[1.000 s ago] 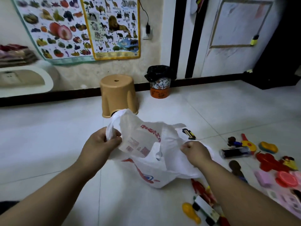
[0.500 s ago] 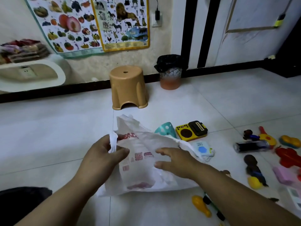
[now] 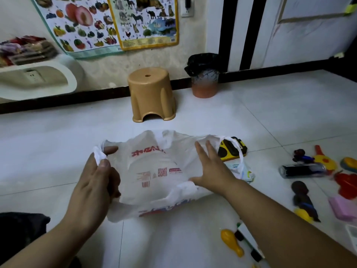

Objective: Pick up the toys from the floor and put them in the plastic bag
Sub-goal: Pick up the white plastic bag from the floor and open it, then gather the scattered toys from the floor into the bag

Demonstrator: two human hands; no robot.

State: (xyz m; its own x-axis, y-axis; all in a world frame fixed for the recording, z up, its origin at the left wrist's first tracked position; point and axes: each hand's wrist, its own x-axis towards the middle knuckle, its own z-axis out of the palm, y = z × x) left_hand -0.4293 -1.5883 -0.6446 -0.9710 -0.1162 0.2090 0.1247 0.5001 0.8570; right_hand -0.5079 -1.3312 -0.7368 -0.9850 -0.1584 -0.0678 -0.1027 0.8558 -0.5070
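Observation:
A white plastic bag with red print lies spread on the floor tiles. My left hand pinches its left handle between thumb and fingers. My right hand rests flat on the bag's right side with fingers spread. Toys lie on the floor to the right: a yellow and black toy radio partly under the bag's right handle, a black cylinder, a dark doll, a red toy, a pink block and a yellow bowling pin near my right forearm.
A tan plastic stool stands behind the bag. To its right against the wall sits a small orange bin with a black liner. Posters hang on the wall. A dark cloth lies at the lower left.
The bag has gone from held up and bunched to lying spread on the floor. My right hand has let go of it and flattened on top. The camera has moved closer.

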